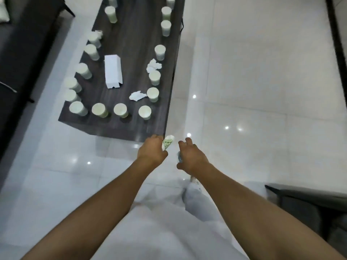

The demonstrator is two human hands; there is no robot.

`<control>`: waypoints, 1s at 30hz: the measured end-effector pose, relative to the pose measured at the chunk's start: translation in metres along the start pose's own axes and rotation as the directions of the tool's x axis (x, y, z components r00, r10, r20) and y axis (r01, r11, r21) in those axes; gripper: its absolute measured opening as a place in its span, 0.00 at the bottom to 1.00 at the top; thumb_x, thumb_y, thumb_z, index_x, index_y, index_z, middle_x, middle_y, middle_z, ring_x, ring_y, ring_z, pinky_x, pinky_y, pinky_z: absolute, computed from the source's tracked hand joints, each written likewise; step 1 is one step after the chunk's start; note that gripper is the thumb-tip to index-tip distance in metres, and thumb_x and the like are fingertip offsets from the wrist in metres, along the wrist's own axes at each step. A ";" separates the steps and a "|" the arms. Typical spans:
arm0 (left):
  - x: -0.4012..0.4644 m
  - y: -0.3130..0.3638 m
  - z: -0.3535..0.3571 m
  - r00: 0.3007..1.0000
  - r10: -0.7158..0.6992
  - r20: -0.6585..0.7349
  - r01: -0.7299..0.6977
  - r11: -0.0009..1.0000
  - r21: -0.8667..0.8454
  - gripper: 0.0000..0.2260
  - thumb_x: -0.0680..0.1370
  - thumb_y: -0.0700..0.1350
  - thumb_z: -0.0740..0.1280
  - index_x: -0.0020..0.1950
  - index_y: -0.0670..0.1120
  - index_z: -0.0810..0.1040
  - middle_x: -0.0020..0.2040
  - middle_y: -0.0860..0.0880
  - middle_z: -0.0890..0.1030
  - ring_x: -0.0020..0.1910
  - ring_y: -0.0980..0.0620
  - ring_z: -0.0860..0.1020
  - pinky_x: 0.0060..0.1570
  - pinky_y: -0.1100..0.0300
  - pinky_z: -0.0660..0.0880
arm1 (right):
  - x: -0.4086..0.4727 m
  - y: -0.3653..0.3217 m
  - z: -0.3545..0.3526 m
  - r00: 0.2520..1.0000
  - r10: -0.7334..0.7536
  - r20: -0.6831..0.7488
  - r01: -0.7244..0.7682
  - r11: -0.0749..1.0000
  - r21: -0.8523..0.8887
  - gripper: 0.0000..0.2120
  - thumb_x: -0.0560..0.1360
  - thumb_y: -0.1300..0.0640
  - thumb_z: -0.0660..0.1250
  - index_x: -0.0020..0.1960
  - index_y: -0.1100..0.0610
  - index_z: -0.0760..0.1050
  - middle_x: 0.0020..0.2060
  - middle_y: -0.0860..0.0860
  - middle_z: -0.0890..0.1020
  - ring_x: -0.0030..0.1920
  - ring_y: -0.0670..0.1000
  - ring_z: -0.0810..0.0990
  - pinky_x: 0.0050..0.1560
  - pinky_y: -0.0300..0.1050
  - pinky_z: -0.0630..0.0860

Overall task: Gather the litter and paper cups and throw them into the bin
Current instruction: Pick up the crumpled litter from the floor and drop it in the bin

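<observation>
**Collection step: first cup in hand, table still loaded**

The left hand (152,150) gripped a white paper cup with green print (167,143), fingers curled round its body, just off the near corner of the dark wood-grain low table (131,126). The right hand (189,154) hung beside it with fingers loosely spread; a small object showed beneath the palm, but blur prevented identifying it or confirming a hold.

The remaining white paper cups stood upright around the table's perimeter, the nearest one (144,112) close to the front edge. Crumpled white paper wads (137,95) lay near the right-hand row, and a flattened white carton (113,71) lay at the centre.

Judgement: the task was at an early gathering stage, most items uncollected. No bin was in view. The next move would call for reaching over the near edge to the front row, probably nesting cups into the held one, before locating the bin.
</observation>
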State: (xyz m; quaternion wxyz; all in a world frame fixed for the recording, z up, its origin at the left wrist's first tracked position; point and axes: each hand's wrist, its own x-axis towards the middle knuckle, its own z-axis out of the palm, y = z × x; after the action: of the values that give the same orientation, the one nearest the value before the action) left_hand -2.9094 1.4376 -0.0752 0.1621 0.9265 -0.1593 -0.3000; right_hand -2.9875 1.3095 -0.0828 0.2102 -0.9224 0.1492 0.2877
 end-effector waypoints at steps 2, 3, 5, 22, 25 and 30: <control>0.024 0.059 0.006 0.998 0.065 0.028 -0.066 0.997 0.045 0.15 0.74 0.45 0.70 0.59 0.44 0.74 0.56 0.46 0.76 0.52 0.46 0.76 0.48 0.52 0.76 | 0.002 0.048 -0.037 0.999 0.041 -0.029 -0.041 0.999 0.018 0.30 0.71 0.56 0.72 0.67 0.59 0.63 0.68 0.57 0.61 0.58 0.58 0.73 0.49 0.49 0.76; 0.036 0.089 0.011 0.994 0.096 0.043 -0.099 0.992 0.073 0.14 0.74 0.45 0.69 0.59 0.44 0.74 0.56 0.46 0.75 0.53 0.46 0.75 0.49 0.51 0.76 | 0.002 0.073 -0.054 0.997 0.063 -0.043 -0.062 0.998 0.032 0.30 0.71 0.56 0.72 0.68 0.59 0.63 0.69 0.56 0.61 0.58 0.58 0.72 0.48 0.49 0.76; 0.061 0.144 0.019 0.986 0.158 0.060 -0.164 0.980 0.112 0.13 0.74 0.45 0.68 0.57 0.44 0.74 0.56 0.46 0.75 0.53 0.46 0.74 0.48 0.51 0.76 | 0.005 0.121 -0.084 0.993 0.095 -0.074 -0.091 0.994 0.056 0.30 0.71 0.56 0.71 0.68 0.59 0.63 0.69 0.57 0.61 0.58 0.58 0.72 0.48 0.49 0.76; 0.350 0.428 -0.015 0.910 0.390 0.141 -0.412 0.890 0.194 0.16 0.75 0.46 0.66 0.61 0.44 0.73 0.57 0.46 0.74 0.56 0.46 0.73 0.49 0.54 0.72 | 0.180 0.363 -0.305 0.925 0.348 -0.150 -0.295 0.910 0.292 0.31 0.70 0.54 0.73 0.67 0.60 0.63 0.67 0.58 0.62 0.59 0.60 0.74 0.52 0.49 0.75; 0.409 0.472 -0.035 0.881 0.432 0.194 -0.468 0.857 0.215 0.17 0.75 0.47 0.66 0.63 0.45 0.72 0.58 0.46 0.74 0.56 0.47 0.73 0.50 0.54 0.73 | 0.221 0.392 -0.354 0.916 0.376 -0.144 -0.313 0.890 0.333 0.32 0.70 0.53 0.73 0.68 0.59 0.63 0.68 0.57 0.62 0.60 0.60 0.74 0.51 0.47 0.74; 0.493 0.555 -0.056 0.859 0.455 0.235 -0.505 0.828 0.243 0.18 0.75 0.48 0.66 0.64 0.45 0.71 0.58 0.47 0.74 0.57 0.47 0.73 0.52 0.52 0.74 | 0.275 0.454 -0.433 0.894 0.408 -0.184 -0.317 0.867 0.384 0.30 0.69 0.55 0.73 0.66 0.59 0.64 0.67 0.56 0.63 0.57 0.59 0.74 0.46 0.45 0.73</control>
State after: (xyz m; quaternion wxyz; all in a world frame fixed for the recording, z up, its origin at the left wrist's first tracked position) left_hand -2.6063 0.7578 -0.0610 0.0781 0.8414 -0.4436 -0.2987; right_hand -2.7474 0.6687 -0.0601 0.2884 -0.8557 0.3951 0.1688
